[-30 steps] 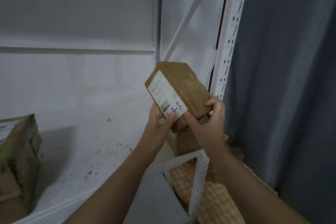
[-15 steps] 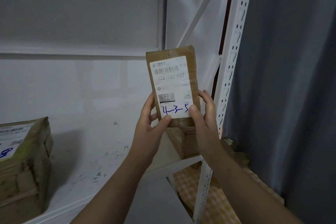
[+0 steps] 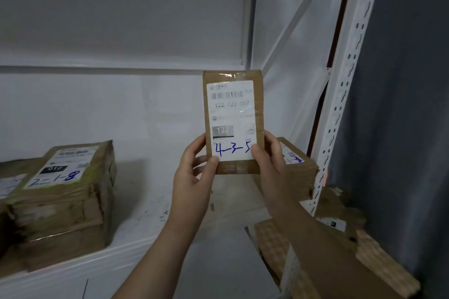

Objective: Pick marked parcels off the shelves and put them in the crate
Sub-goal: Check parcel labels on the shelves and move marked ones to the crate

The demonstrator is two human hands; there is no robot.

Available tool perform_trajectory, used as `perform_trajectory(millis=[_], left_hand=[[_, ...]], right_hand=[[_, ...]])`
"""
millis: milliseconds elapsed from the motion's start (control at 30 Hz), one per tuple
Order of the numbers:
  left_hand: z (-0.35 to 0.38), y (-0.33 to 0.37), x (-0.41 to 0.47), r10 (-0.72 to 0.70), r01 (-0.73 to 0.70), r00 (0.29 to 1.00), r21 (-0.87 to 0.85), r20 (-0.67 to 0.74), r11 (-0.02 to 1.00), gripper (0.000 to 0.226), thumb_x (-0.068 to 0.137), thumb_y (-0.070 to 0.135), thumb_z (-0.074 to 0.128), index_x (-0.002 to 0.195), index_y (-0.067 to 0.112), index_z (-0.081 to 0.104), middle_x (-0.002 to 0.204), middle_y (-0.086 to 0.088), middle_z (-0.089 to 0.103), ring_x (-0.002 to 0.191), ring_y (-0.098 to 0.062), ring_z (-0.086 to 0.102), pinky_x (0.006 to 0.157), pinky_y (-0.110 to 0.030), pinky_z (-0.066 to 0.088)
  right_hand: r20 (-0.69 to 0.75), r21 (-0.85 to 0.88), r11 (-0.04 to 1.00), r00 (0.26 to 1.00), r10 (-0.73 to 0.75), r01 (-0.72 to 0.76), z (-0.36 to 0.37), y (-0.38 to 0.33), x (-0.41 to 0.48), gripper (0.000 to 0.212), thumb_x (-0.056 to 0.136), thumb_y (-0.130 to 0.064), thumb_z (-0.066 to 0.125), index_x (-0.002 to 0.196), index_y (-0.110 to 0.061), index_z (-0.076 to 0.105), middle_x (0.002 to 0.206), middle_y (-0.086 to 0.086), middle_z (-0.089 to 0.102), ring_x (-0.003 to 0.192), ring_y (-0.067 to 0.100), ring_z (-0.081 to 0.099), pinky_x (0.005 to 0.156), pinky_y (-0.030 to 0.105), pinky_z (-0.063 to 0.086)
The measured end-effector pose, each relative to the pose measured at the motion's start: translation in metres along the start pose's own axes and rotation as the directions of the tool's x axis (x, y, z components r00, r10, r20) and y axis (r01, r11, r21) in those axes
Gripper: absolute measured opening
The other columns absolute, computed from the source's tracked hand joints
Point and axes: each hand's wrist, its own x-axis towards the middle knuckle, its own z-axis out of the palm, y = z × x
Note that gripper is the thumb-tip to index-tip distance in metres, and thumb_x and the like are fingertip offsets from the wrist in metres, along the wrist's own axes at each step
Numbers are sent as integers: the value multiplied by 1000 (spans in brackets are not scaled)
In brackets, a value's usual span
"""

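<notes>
Two hands in frame, both on one parcel (image 3: 233, 94), held upright at frame centre, clear of the white shelf (image 3: 145, 204), label side toward me. My left hand (image 3: 194, 177) pinches its lower left edge, thumb on the front and fingers curled behind. My right hand (image 3: 272, 167) pinches the lower right edge the same way. One white label (image 3: 230, 121) on it: one barcode, printed "122 122 C07", and handwritten "4-3-5" in blue. Parcels resting on the shelf, counted: three. One at lower left marked "2-1-8" (image 3: 65, 189), one cropped by the left frame edge (image 3: 9, 182) touching it, and one behind my right hand (image 3: 301, 172) with blue writing I cannot read. One perforated upright post (image 3: 345, 85) at right, grey curtain (image 3: 403, 104) beyond it. Under the shelf at lower right, checkered cartons (image 3: 272, 245); number cannot be told.
</notes>
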Motion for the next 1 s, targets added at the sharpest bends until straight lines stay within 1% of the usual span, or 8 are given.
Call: perform_trajectory(millis=[67, 200, 300, 433, 600, 767, 867, 1000], left_hand=[[-10, -3, -6, 18, -14, 995, 41, -100, 999, 34, 92, 17, 57, 118, 38, 51, 116, 18, 62, 102, -7, 62, 84, -31, 55], [-43, -12, -19, 109, -62, 983, 292, -147, 954, 27, 91, 32, 60, 116, 38, 53, 118, 14, 61, 105, -7, 60, 84, -31, 53], [-73, -16, -30, 178, -142, 984, 589, -3, 796, 41, 86, 23, 67, 124, 32, 53, 136, 9, 44, 119, 7, 43, 92, -10, 41], [-107, -13, -38, 160, -135, 986, 830, 56, 541, 45, 88, 3, 59, 130, 18, 54, 138, -3, 44, 112, -14, 53, 83, -27, 48], [-137, -22, -38, 100, -178, 983, 941, 155, 287, 37, 81, 0, 65, 117, 7, 61, 117, -10, 59, 89, -33, 63, 65, -36, 52], [-160, -27, -35, 174, -240, 956, 971, 238, -8, 25, 81, 21, 52, 99, 15, 68, 89, -1, 65, 75, -29, 58, 62, -36, 40], [-165, -23, -35, 180, -240, 951, 968, 250, -78, 31, 84, 31, 45, 97, 17, 70, 90, 2, 67, 82, -27, 57, 68, -36, 31], [-171, -23, -39, 182, -254, 949, 966, 258, -42, 34, 85, 32, 44, 101, 17, 70, 96, 1, 68, 90, -28, 57, 74, -37, 29]], right_hand=[[90, -39, 999, 996, -1, 5, 10, 2, -6, 46, 84, -35, 61, 127, -41, 46, 110, -17, 66, 106, 1, 61, 88, 28, 52], [265, 110, 993, 964, 15, -46, 39, 10, -20, 42, 93, -8, 57, 122, -37, 46, 105, -25, 66, 100, -12, 59, 79, 10, 49], [271, 126, 991, 963, 9, -45, 68, 33, -26, 45, 93, -15, 59, 126, -41, 42, 123, -18, 61, 116, 3, 56, 95, 27, 49], [309, 14, 998, 949, -59, 58, 101, 53, -34, 46, 83, -21, 63, 121, -42, 47, 133, -4, 53, 122, 10, 52, 101, 31, 45], [369, -149, 977, 925, -89, 153, 124, 71, -42, 48, 84, -8, 69, 122, -30, 53, 129, -6, 50, 124, 8, 46, 106, 22, 37], [380, -260, 936, 916, -126, 237, 141, 79, -49, 44, 84, -11, 69, 126, -20, 57, 137, 4, 46, 120, -2, 40, 98, -1, 26], [347, -268, 922, 921, -179, 280, 148, 77, -51, 45, 82, -9, 72, 124, -16, 59, 128, 8, 48, 105, -8, 41, 91, -4, 27], [315, -321, 922, 942, -113, 218, 154, 79, -55, 56, 83, -13, 71, 134, -17, 49, 126, 1, 44, 102, -8, 41, 86, -3, 32]])
